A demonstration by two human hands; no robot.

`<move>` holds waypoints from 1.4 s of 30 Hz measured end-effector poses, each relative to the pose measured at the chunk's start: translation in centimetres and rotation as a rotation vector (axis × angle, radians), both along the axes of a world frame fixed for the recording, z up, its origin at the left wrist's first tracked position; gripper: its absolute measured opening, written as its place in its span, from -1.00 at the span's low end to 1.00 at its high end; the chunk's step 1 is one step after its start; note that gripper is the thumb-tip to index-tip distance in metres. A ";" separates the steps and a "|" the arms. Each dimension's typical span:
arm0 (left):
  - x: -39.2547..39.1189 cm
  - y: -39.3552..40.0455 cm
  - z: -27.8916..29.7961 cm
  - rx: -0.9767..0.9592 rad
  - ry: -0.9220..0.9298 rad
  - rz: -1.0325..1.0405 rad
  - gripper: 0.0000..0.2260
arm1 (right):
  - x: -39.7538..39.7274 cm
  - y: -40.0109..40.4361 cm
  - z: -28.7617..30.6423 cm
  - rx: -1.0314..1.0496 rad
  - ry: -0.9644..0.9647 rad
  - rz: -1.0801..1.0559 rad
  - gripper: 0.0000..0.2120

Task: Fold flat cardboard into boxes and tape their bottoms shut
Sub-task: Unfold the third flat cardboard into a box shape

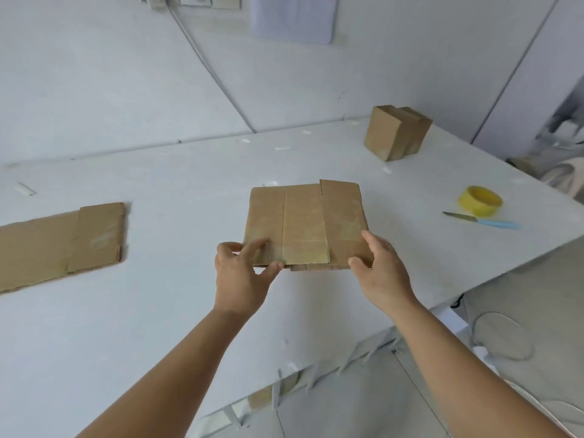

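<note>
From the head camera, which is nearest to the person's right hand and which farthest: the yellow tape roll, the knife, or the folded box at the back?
From the right hand:
1. Knife, blue-handled, off to the right.
2. Yellow tape roll, just behind the knife.
3. Folded box, far back on the table.

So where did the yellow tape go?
In the head view, the yellow tape roll sits on the white table, off to the person's right, just behind the blue-handled knife and right of the flat cardboard being held.
</note>
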State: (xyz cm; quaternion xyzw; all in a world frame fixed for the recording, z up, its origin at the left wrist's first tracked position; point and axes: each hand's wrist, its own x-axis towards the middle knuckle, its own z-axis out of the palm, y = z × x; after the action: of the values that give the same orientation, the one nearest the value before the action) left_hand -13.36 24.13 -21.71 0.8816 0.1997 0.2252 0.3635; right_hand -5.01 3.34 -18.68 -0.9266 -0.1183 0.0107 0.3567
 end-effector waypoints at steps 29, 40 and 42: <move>29.3 -24.7 2.5 -0.128 -0.008 -0.333 -0.53 | 21.9 -27.2 2.6 -0.007 -0.032 -0.291 -0.49; 33.4 -24.2 3.9 -0.180 -0.055 -0.065 -0.62 | 31.5 -24.5 3.3 0.138 -0.120 -0.069 -0.66; 33.9 -24.9 4.4 -0.176 -0.105 -0.015 -0.63 | 33.4 -24.7 3.5 0.165 -0.116 -0.021 -0.65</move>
State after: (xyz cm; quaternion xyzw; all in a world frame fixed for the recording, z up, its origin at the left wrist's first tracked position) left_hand 20.56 -0.76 -17.27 0.8347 0.1930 0.2500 0.4512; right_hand 28.38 -21.33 -15.18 -0.8943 -0.1292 -0.0563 0.4246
